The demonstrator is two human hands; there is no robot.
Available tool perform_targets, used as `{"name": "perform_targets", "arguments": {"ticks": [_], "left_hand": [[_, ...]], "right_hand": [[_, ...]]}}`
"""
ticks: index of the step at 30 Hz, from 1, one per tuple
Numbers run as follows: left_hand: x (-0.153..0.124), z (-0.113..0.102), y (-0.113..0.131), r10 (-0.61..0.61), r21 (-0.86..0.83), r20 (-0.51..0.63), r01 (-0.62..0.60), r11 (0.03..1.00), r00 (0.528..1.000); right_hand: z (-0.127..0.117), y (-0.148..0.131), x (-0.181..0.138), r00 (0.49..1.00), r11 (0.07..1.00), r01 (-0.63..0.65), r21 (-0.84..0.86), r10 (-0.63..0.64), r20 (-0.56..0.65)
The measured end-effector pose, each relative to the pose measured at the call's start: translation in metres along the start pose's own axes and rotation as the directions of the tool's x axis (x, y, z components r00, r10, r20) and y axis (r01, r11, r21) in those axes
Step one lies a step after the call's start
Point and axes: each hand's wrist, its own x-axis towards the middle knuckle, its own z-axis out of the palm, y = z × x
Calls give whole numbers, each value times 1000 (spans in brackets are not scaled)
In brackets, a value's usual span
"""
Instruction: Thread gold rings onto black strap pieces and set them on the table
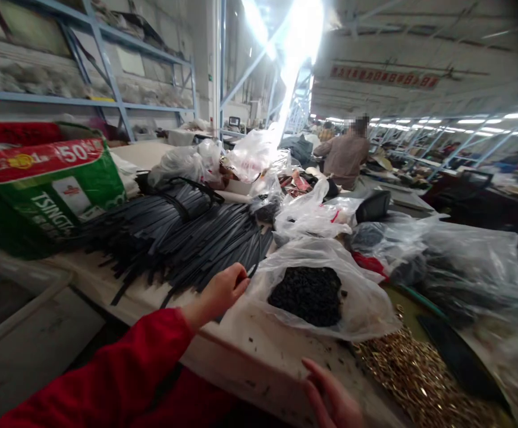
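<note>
My left hand (223, 291), in a red sleeve, is closed beside the bundle of long black strips (216, 241). One thin dark strip (256, 268) rises from its fingertips. My right hand (330, 395) is at the bottom edge, partly cut off, with its fingers apart and nothing visible in them. Between and beyond my hands sits an opened clear plastic bag (368, 303) full of small black pieces (305, 296). To the right of my right hand lies a heap of small gold-coloured metal parts (423, 368).
A green and red carton (80, 184) stands at the left of the worktable (259, 351). More plastic bags (464, 261) crowd the back and right. Blue metal shelving (107, 65) lines the left wall. A person (343, 154) with their back to me is farther off.
</note>
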Motion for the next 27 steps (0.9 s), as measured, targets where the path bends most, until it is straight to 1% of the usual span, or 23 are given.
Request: {"name": "perform_targets", "arguments": {"ticks": [1, 2, 3, 4, 6, 7, 8, 9, 11, 14, 16, 18, 21, 23, 24, 25, 26, 27], "left_hand": [[-17, -3, 11, 76, -130, 56, -68, 989, 996], [-34, -4, 21, 139, -253, 146, -99, 962, 980], [-52, -4, 31, 184, -362, 267, -78, 929, 946], [-69, -4, 39, 208, -464, 395, -2, 886, 895], [-97, 0, 52, 201, -570, 585, 222, 791, 786], [-108, 3, 57, 180, -588, 645, 333, 737, 742], [-117, 6, 60, 155, -594, 686, 423, 685, 711], [-125, 9, 62, 135, -596, 713, 493, 633, 688], [-136, 15, 65, 127, -601, 749, 587, 542, 650], [-148, 21, 69, 149, -597, 784, 665, 449, 603], [-151, 24, 75, 152, -581, 801, 692, 428, 578], [-151, 26, 84, 159, -561, 819, 707, 432, 552], [-144, 30, 92, 185, -529, 844, 723, 445, 504], [-138, 33, 89, 181, -505, 859, 736, 451, 478], [-134, 33, 84, 166, -496, 863, 741, 452, 477], [-130, 33, 77, 136, -493, 862, 743, 452, 489], [-125, 31, 69, 100, -500, 852, 740, 449, 515], [-120, 28, 59, 57, -517, 832, 733, 442, 552]], "right_hand": [[-3, -5, 4, 998, 992, -52, 117, 46, 49], [-7, -10, 8, 993, 958, -116, 264, 102, 67], [-11, -15, 11, 988, 894, -154, 421, 145, 53], [-15, -20, 13, 980, 818, -189, 543, 191, 53], [-22, -26, 11, 957, 701, -236, 673, 289, 34], [-25, -26, 8, 944, 672, -254, 696, 328, 29], [-27, -26, 3, 932, 658, -273, 702, 361, 24], [-29, -25, -3, 923, 654, -288, 699, 385, 21], [-33, -23, -16, 912, 661, -314, 681, 410, 21], [-41, -22, -34, 904, 651, -315, 690, 427, 9], [-47, -22, -41, 899, 626, -309, 716, 439, 4], [-52, -22, -44, 889, 598, -316, 737, 457, 11], [-57, -14, -39, 870, 553, -336, 763, 493, 26], [-58, -5, -31, 851, 515, -311, 799, 526, -8], [-59, 0, -26, 836, 500, -282, 819, 546, -46], [-60, 6, -21, 817, 490, -247, 836, 569, -93], [-62, 11, -16, 792, 487, -214, 847, 594, -142], [-63, 16, -12, 767, 491, -191, 850, 615, -183]]}}
